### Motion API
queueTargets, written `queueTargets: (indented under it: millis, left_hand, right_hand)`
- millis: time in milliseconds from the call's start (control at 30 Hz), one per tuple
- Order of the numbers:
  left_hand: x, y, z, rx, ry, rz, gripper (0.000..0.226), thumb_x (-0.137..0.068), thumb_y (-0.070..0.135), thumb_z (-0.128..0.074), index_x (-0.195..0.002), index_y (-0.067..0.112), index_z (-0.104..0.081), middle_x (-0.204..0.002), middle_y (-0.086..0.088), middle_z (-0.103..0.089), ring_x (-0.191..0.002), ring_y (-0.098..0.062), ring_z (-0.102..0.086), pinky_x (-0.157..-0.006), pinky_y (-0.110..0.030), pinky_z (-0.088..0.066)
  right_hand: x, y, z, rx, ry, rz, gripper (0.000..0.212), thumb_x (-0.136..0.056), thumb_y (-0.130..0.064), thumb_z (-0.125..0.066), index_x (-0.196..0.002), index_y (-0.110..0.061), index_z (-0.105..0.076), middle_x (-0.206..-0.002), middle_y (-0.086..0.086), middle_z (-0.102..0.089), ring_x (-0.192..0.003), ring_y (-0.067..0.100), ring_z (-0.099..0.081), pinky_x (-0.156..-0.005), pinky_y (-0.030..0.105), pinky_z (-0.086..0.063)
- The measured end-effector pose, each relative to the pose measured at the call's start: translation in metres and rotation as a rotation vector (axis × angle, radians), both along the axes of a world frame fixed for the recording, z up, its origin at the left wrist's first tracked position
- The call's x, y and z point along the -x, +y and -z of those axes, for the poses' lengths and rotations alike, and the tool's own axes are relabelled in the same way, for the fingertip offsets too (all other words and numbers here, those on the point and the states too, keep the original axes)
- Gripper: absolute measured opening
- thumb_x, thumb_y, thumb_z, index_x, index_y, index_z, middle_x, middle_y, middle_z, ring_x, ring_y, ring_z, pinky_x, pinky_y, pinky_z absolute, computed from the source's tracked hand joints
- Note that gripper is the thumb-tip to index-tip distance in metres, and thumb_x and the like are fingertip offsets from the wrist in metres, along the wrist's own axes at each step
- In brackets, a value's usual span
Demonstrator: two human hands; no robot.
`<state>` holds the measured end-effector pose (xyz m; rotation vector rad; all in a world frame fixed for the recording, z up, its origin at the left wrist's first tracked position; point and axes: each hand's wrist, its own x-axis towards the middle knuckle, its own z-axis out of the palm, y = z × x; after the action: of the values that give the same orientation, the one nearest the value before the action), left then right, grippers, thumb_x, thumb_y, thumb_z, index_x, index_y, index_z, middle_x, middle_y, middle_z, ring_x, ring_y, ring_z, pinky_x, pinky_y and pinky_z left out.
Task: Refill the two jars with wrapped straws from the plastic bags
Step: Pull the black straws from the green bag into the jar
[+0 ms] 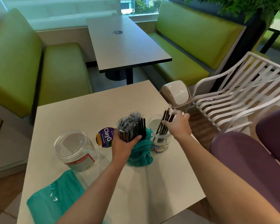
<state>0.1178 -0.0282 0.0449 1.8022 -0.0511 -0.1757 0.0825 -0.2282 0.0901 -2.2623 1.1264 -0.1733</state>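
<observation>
Straws in clear wrap stand bundled at table centre, gripped by our left hand above a teal bag. At 3 o'clock our right hand pinches several straws standing in the small jar. At 9 o'clock we note the large jar, holding nothing.

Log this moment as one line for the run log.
left hand: grips straw bundle in teal bag | right hand: puts straws in right jar | left jar: empty
</observation>
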Motion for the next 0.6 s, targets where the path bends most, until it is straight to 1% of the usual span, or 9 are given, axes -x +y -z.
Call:
queueTargets:
  millis: [100,200,233,300,333,400,500,567,600]
  left_hand:
    - [-0.001,0.0,0.001,-0.019,-0.002,0.0,0.071,-0.063,0.029,-0.091,-0.116,0.03,-0.043,-0.105,0.014,-0.054,-0.102,-0.007,-0.051,-0.089,-0.021,-0.04]
    - [-0.003,0.0,0.002,-0.027,0.007,0.003,0.073,-0.063,0.029,-0.091,-0.118,0.028,-0.044,-0.109,0.012,-0.054,-0.104,-0.007,-0.05,-0.091,-0.022,-0.04]
    - [-0.003,0.0,0.002,-0.028,0.012,0.002,0.074,-0.063,0.03,-0.091,-0.12,0.027,-0.045,-0.11,0.011,-0.054,-0.104,-0.007,-0.05,-0.091,-0.023,-0.04]
    - [-0.004,0.001,0.002,-0.034,0.02,-0.002,0.078,-0.063,0.031,-0.091,-0.126,0.022,-0.046,-0.111,0.011,-0.053,-0.105,-0.007,-0.049,-0.092,-0.024,-0.041]
    - [-0.005,0.001,0.002,-0.037,0.024,-0.004,0.079,-0.063,0.031,-0.091,-0.127,0.021,-0.046,-0.11,0.011,-0.053,-0.105,-0.007,-0.049,-0.093,-0.023,-0.041]
    - [-0.006,0.001,0.002,-0.037,0.027,-0.002,0.076,-0.063,0.03,-0.091,-0.123,0.024,-0.046,-0.108,0.013,-0.053,-0.104,-0.006,-0.049,-0.092,-0.023,-0.041]
    - [-0.007,0.001,0.003,-0.031,0.03,-0.001,0.073,-0.061,0.03,-0.091,-0.117,0.029,-0.044,-0.107,0.014,-0.054,-0.104,-0.006,-0.05,-0.092,-0.022,-0.041]
    - [-0.008,0.0,0.003,-0.029,0.032,-0.002,0.073,-0.062,0.029,-0.091,-0.118,0.028,-0.044,-0.108,0.013,-0.054,-0.105,-0.006,-0.05,-0.092,-0.022,-0.04]
    - [-0.008,0.001,0.003,-0.029,0.032,-0.003,0.074,-0.062,0.029,-0.091,-0.12,0.026,-0.045,-0.108,0.013,-0.053,-0.105,-0.006,-0.05,-0.092,-0.021,-0.04]
  right_hand:
    - [-0.012,-0.001,-0.004,-0.077,-0.116,-0.045,0.061,-0.081,-0.027,-0.078,-0.132,-0.015,-0.048,-0.134,0.01,-0.045,-0.113,0.027,-0.057,-0.09,0.038,-0.047]
    - [-0.028,0.004,-0.008,-0.252,-0.313,-0.035,0.078,-0.076,-0.012,-0.082,-0.14,-0.013,-0.038,-0.135,0.012,-0.05,-0.12,0.025,-0.055,-0.097,0.036,-0.046]
    - [-0.033,0.006,-0.01,-0.311,-0.35,-0.017,0.084,-0.074,-0.011,-0.083,-0.143,-0.012,-0.035,-0.135,0.014,-0.051,-0.123,0.026,-0.053,-0.1,0.036,-0.046]
    - [-0.043,0.008,-0.01,-0.337,-0.349,0.012,0.088,-0.072,-0.016,-0.086,-0.144,-0.008,-0.036,-0.138,0.015,-0.048,-0.124,0.027,-0.051,-0.102,0.036,-0.044]
    - [-0.046,0.009,-0.009,-0.319,-0.32,0.014,0.086,-0.072,-0.02,-0.086,-0.143,-0.006,-0.038,-0.14,0.016,-0.045,-0.123,0.027,-0.051,-0.101,0.035,-0.043]
    - [-0.05,0.011,-0.009,-0.27,-0.245,0.001,0.075,-0.077,-0.026,-0.082,-0.138,-0.004,-0.046,-0.143,0.015,-0.038,-0.119,0.029,-0.054,-0.098,0.033,-0.044]
    - [-0.052,0.016,-0.004,-0.204,-0.157,-0.044,0.053,-0.084,-0.035,-0.074,-0.125,-0.005,-0.057,-0.14,0.014,-0.034,-0.103,0.031,-0.058,-0.091,0.036,-0.046]
    - [-0.052,0.017,0.001,-0.161,-0.14,-0.098,0.047,-0.089,-0.039,-0.068,-0.122,-0.006,-0.058,-0.136,0.014,-0.034,-0.097,0.029,-0.057,-0.089,0.036,-0.045]
    - [-0.053,0.018,0.003,-0.149,-0.144,-0.134,0.045,-0.092,-0.039,-0.064,-0.123,-0.007,-0.057,-0.134,0.013,-0.035,-0.098,0.029,-0.056,-0.089,0.035,-0.044]
